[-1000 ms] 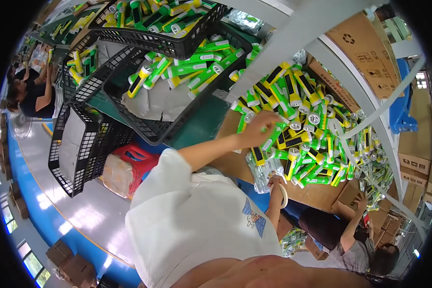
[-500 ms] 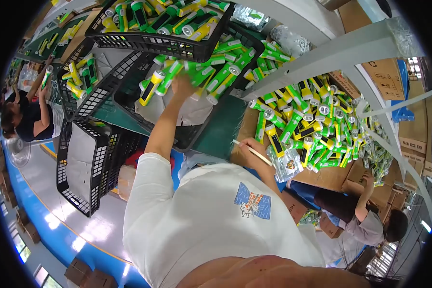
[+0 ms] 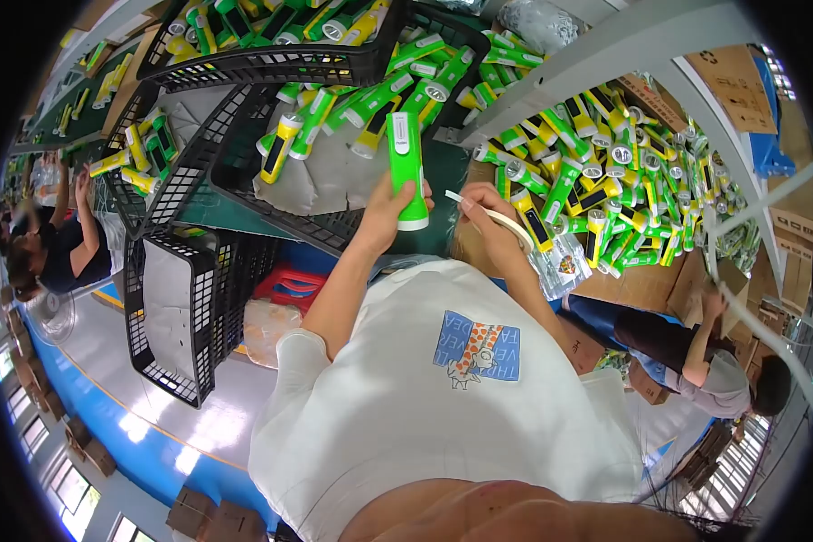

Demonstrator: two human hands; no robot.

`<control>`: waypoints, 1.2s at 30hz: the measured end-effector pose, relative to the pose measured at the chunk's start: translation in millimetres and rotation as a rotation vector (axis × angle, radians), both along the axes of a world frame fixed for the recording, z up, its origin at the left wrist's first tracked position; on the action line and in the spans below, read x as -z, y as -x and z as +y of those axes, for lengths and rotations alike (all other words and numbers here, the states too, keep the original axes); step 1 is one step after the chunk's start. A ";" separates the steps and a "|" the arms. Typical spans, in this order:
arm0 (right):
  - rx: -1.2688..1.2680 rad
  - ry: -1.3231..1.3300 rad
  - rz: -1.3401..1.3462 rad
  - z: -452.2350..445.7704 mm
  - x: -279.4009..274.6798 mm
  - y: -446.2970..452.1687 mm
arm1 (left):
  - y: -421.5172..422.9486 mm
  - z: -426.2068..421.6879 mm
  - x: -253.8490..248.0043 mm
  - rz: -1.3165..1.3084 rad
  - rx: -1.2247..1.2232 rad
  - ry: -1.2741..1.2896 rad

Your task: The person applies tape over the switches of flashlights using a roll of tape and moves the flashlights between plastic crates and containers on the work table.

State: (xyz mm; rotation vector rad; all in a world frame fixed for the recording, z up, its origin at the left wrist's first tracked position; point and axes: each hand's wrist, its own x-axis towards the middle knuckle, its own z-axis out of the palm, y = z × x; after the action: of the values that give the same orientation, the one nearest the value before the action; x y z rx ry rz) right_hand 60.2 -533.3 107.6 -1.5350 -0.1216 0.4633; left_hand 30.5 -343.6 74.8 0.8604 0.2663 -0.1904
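Note:
My left hand (image 3: pixel 390 210) is wrapped round the lower part of a green flashlight (image 3: pixel 405 154), held upright with a white panel on its side. Close by on the right, my right hand (image 3: pixel 495 228) grips a narrow pale roll of tape (image 3: pixel 513 226). A short white end (image 3: pixel 454 195) sticks out from its fingertips towards the flashlight, apart from it. Beyond my left hand, several green and yellow flashlights (image 3: pixel 282 149) lie in a black crate (image 3: pixel 244 194) lined with grey card (image 3: pixel 312 181).
A second black crate (image 3: pixel 262 70) full of flashlights is stacked above. On the right, a cardboard box (image 3: pixel 623 287) holds a large heap of flashlights (image 3: pixel 596 194), under a slanting grey metal beam (image 3: pixel 596 77). Other people work at the left (image 3: pixel 63 244) and right (image 3: pixel 705 361).
My left hand has drawn back from the crate, bringing a green flashlight in front of my chest. My right hand has risen slightly and turned, so the roll's ring shape shows.

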 end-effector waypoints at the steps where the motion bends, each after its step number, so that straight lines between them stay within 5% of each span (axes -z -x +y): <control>1: -0.024 -0.028 -0.046 3.8 -12.1 -1.1 | -1.2 -5.8 0.5 -0.058 -0.017 -0.120; 8: -0.088 0.044 -0.260 0.1 0.7 -6.7 | -2.5 -38.7 3.1 -0.203 0.026 -0.384; 13: -0.096 0.090 -0.295 -7.9 7.4 -11.0 | -4.7 -46.6 -4.4 -0.171 0.071 -0.268; 20: -0.165 0.378 -0.334 -19.5 -2.2 -17.7 | -3.4 -51.0 4.9 -0.206 0.065 -0.737; 21: -0.154 0.499 -0.233 -25.4 -2.9 -23.1 | -3.0 -52.6 4.8 -0.130 0.103 -0.533; 23: -0.204 0.201 0.213 -43.5 1.1 -30.2 | -4.8 -59.9 9.1 -0.060 0.144 -0.325; 26: -0.192 -0.063 0.182 -66.1 7.3 -22.6 | -5.0 -80.2 3.0 -0.081 0.181 -0.326; 29: -0.036 0.032 0.008 -98.3 11.1 3.1 | -4.8 -112.3 -15.8 0.039 0.226 0.064; 30: 0.200 0.014 0.024 -130.7 30.5 15.5 | -4.3 -117.9 -21.6 0.133 0.172 0.364; 31: 0.320 -0.243 -0.022 -172.2 24.5 12.7 | -16.0 -110.6 0.3 0.223 0.071 0.588; 33: 0.537 -0.261 0.173 -242.6 28.6 24.1 | -31.0 -118.2 2.8 0.219 0.033 0.356; 36: 0.413 0.277 0.235 -238.4 35.7 16.6 | -68.9 -213.9 0.5 0.153 0.176 0.107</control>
State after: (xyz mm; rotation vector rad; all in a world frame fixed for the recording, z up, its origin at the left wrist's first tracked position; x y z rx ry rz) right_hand 43.6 -771.7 71.9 -1.7076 0.4523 0.3340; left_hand 99.4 -557.5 74.3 0.7634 0.3206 -0.4318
